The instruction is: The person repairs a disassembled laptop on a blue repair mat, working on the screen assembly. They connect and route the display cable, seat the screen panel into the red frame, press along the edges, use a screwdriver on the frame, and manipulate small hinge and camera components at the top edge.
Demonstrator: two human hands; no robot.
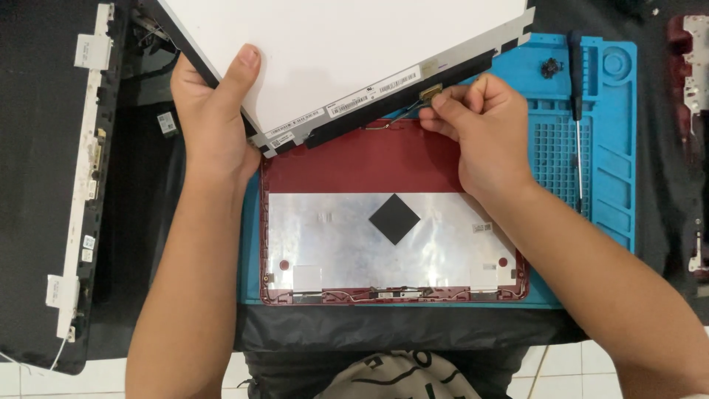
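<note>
— Already lifted: the display panel (347,52) tilts clear of the red lid shell (369,159) on the blue mat (613,148); left hand (214,125) grips its lower corner.

— And the cable?

— Right hand (484,125) pinches the connector (430,91) at the panel's edge; whether it is freed is hard to tell; the panel's top is cropped.
</note>
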